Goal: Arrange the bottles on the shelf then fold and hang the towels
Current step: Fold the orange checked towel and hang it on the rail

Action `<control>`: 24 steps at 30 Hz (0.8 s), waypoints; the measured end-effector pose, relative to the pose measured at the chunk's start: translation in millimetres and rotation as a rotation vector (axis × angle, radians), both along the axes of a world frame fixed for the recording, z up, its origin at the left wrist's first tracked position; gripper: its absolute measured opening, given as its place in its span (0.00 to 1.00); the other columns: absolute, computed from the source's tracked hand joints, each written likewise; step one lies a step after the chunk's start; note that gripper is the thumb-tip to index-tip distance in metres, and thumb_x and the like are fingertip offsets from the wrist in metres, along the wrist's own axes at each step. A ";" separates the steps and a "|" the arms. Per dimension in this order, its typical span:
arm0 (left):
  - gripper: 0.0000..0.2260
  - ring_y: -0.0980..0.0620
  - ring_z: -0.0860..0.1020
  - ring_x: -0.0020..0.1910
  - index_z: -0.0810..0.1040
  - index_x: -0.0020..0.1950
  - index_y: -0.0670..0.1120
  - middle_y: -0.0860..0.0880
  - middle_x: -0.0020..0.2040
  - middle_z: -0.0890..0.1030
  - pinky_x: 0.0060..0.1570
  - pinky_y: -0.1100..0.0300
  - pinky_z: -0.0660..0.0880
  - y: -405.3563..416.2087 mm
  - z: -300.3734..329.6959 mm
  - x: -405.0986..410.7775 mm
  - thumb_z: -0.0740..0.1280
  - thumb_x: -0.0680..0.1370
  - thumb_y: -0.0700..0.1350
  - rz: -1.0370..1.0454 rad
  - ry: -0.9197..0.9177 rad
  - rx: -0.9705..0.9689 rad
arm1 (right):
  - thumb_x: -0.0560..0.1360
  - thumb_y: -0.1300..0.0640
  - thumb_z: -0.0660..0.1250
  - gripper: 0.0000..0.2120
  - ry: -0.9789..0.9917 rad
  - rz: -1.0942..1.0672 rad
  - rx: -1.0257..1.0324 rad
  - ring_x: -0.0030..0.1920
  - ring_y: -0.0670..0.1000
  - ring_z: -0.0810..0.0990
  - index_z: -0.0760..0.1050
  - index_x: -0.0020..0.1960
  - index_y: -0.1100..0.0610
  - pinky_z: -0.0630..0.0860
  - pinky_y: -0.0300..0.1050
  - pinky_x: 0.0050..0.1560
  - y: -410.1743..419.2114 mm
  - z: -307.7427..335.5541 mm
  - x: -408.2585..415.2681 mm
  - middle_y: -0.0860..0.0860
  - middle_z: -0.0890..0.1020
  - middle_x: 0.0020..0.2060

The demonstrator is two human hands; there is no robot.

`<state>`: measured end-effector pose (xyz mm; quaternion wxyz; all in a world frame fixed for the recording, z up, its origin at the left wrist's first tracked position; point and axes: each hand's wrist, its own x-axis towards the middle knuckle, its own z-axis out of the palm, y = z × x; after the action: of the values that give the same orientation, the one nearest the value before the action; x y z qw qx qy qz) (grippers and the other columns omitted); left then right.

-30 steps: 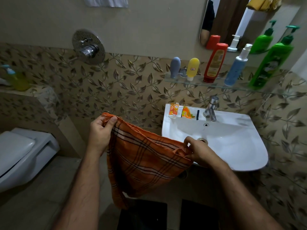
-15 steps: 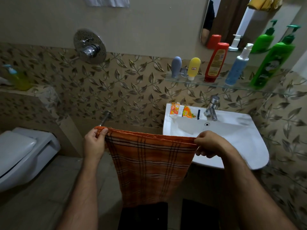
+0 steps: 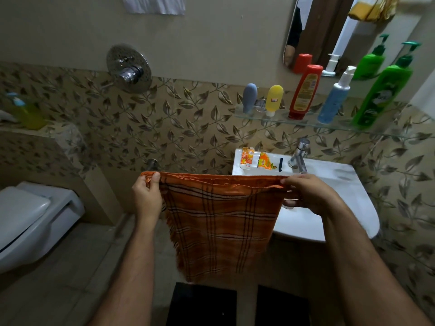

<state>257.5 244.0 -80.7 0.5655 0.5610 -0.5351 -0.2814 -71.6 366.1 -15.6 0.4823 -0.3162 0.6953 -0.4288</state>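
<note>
Towel-folding step in hand. Orange plaid towel (image 3: 221,222) held up in front of sink (image 3: 348,222), top edge stretched level, rest hanging free toward floor, apparently doubled over already. Left hand (image 3: 147,198) pinching top left corner between thumb and fingers; right hand (image 3: 308,196) gripping top right corner, fingers curled round the edge. Hands well apart, both clamped on towel.

Bottles look done: grey tube (image 3: 249,98), yellow tube (image 3: 274,100), red bottle (image 3: 305,91), blue pump bottle (image 3: 334,100), green pump bottle (image 3: 382,90) lined upright along glass shelf (image 3: 294,122), shelf's left end to right.

Next, probably: bringing the two corners together for another fold, keeping edges matched, then draping over a rail. Possible rail stub (image 3: 152,164) just behind top edge near left hand, too hidden to be sure. White cloth (image 3: 153,4) at top of wall.
</note>
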 end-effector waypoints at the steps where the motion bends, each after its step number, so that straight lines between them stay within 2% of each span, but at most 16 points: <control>1: 0.06 0.60 0.71 0.34 0.75 0.45 0.40 0.53 0.35 0.73 0.31 0.78 0.65 -1.3 1.8 -0.6 0.63 0.81 0.40 0.010 0.001 -0.004 | 0.74 0.60 0.71 0.10 -0.057 0.038 -0.025 0.45 0.54 0.85 0.80 0.55 0.62 0.80 0.49 0.47 0.6 -0.6 -3.8 0.60 0.85 0.47; 3: 0.06 0.57 0.71 0.34 0.75 0.44 0.41 0.52 0.35 0.74 0.30 0.76 0.64 -5.0 4.1 -1.1 0.63 0.81 0.41 0.026 -0.001 -0.012 | 0.70 0.65 0.73 0.17 -0.070 0.129 -0.071 0.47 0.52 0.85 0.80 0.58 0.61 0.80 0.45 0.45 3.0 -1.7 -7.6 0.58 0.86 0.48; 6: 0.07 0.51 0.73 0.36 0.75 0.44 0.41 0.47 0.37 0.76 0.32 0.67 0.64 -9.5 8.2 -2.4 0.63 0.81 0.41 0.031 -0.022 -0.026 | 0.70 0.73 0.71 0.17 0.196 0.116 -0.124 0.47 0.54 0.85 0.81 0.56 0.61 0.80 0.44 0.45 3.2 -6.1 -3.7 0.57 0.87 0.45; 9: 0.08 0.54 0.72 0.35 0.74 0.44 0.41 0.50 0.36 0.75 0.33 0.72 0.66 -12.6 13.3 -2.1 0.62 0.82 0.43 0.035 -0.037 -0.016 | 0.72 0.66 0.73 0.06 0.458 0.031 -0.202 0.42 0.55 0.84 0.84 0.46 0.57 0.80 0.45 0.40 -0.3 -8.6 4.0 0.55 0.86 0.38; 10: 0.09 0.52 0.74 0.36 0.74 0.45 0.42 0.48 0.37 0.76 0.37 0.70 0.68 -15.1 12.7 -0.6 0.61 0.82 0.45 0.045 -0.051 -0.013 | 0.73 0.63 0.73 0.04 0.503 0.018 -0.229 0.39 0.52 0.83 0.84 0.43 0.55 0.78 0.44 0.37 -2.0 -8.2 5.7 0.53 0.85 0.35; 12: 0.11 0.46 0.77 0.42 0.75 0.47 0.43 0.42 0.43 0.78 0.42 0.59 0.72 -21.9 10.0 4.5 0.59 0.82 0.49 0.072 -0.087 -0.004 | 0.74 0.59 0.72 0.05 0.562 0.015 -0.297 0.36 0.48 0.79 0.82 0.39 0.54 0.73 0.43 0.38 -4.1 -4.5 6.2 0.51 0.83 0.34; 14: 0.12 0.46 0.75 0.43 0.75 0.50 0.41 0.42 0.44 0.77 0.38 0.58 0.69 -22.4 15.9 4.9 0.57 0.83 0.48 0.080 -0.079 0.008 | 0.75 0.58 0.71 0.05 0.529 0.042 -0.388 0.41 0.49 0.78 0.83 0.43 0.59 0.73 0.45 0.43 -5.4 1.2 5.0 0.55 0.81 0.41; 16: 0.14 0.48 0.74 0.44 0.74 0.54 0.37 0.43 0.45 0.76 0.40 0.60 0.66 -20.6 25.3 0.2 0.55 0.84 0.46 0.080 -0.037 0.010 | 0.78 0.58 0.67 0.06 0.349 0.075 -0.461 0.47 0.50 0.81 0.82 0.48 0.57 0.75 0.42 0.46 -7.1 9.3 7.6 0.54 0.83 0.46; 17: 0.14 0.48 0.73 0.45 0.73 0.56 0.36 0.43 0.46 0.75 0.41 0.62 0.66 -21.4 29.6 -2.7 0.54 0.84 0.45 0.084 -0.015 0.012 | 0.80 0.58 0.64 0.07 0.259 0.074 -0.480 0.47 0.50 0.82 0.81 0.50 0.56 0.77 0.42 0.47 -9.3 14.4 12.0 0.53 0.84 0.45; 19: 0.15 0.48 0.73 0.46 0.72 0.56 0.35 0.41 0.48 0.76 0.42 0.62 0.65 -27.3 34.7 -5.5 0.53 0.84 0.45 0.082 0.024 0.011 | 0.82 0.58 0.61 0.09 0.163 0.026 -0.496 0.45 0.52 0.83 0.79 0.50 0.54 0.79 0.47 0.48 -16.8 21.2 20.8 0.53 0.84 0.42; 21: 0.14 0.47 0.73 0.45 0.72 0.54 0.36 0.41 0.47 0.76 0.43 0.60 0.65 -32.8 37.7 -4.0 0.54 0.84 0.46 0.095 0.046 0.009 | 0.82 0.58 0.60 0.09 0.165 -0.027 -0.520 0.43 0.53 0.81 0.78 0.48 0.53 0.78 0.51 0.47 -25.1 28.3 28.3 0.53 0.83 0.40; 24: 0.11 0.50 0.72 0.40 0.71 0.47 0.41 0.49 0.40 0.74 0.43 0.60 0.66 -35.6 52.2 -6.0 0.54 0.84 0.45 0.036 0.124 0.001 | 0.82 0.60 0.59 0.10 0.180 -0.038 -0.555 0.39 0.52 0.81 0.77 0.47 0.55 0.78 0.48 0.44 -29.2 48.7 34.4 0.53 0.82 0.38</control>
<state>251.5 208.4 -28.5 0.6021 0.5523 -0.4888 -0.3058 -37.2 336.9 33.1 0.3055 -0.4600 0.5971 -0.5818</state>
